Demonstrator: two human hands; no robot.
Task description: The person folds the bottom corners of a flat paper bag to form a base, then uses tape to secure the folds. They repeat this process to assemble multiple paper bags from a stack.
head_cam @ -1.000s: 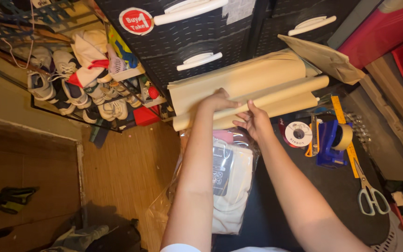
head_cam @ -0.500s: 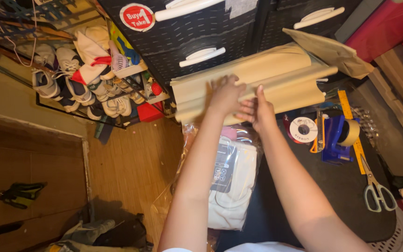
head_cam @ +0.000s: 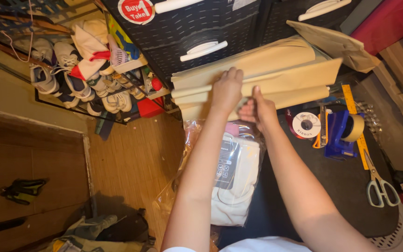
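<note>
Hands — left hand (head_cam: 226,91) and right hand (head_cam: 257,110) — fingers pinching one tan paper stack (head_cam: 276,77), one bagged garment (head_cam: 234,177) beneath

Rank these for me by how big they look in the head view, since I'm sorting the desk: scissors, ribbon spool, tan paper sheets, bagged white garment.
1. Tan paper sheets
2. Bagged white garment
3. Scissors
4. Ribbon spool
The scissors and the spool look close in size, so their order is unsure.
</note>
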